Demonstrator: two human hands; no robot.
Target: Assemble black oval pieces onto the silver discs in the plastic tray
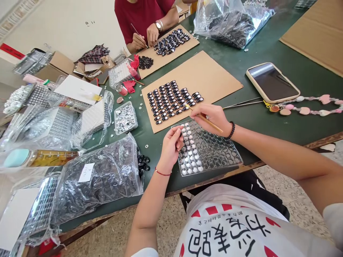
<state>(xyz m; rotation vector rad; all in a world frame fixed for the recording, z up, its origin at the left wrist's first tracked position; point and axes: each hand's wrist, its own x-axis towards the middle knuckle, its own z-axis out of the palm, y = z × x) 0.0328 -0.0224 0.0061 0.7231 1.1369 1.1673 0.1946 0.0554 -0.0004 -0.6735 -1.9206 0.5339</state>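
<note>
Left hand point(171, 144), centre frame, fingers curled and pinched over the left edge of the clear blister tray point(214, 157), touching a small silver piece; whether it grips it, can't tell. Right hand point(213, 116) just above, pinched closed on a thin wooden stick point(206, 119), tip at the dark oval pieces point(171, 100) on the cardboard sheet point(214, 76). Upper frame: another person's hands point(146, 37) over a second cardboard sheet. Phone point(272, 82) right.

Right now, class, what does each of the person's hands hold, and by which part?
The right hand pinches a thin wooden stick near its middle. The left hand pinches something small at its fingertips over the clear tray; what it is cannot be told.
</note>
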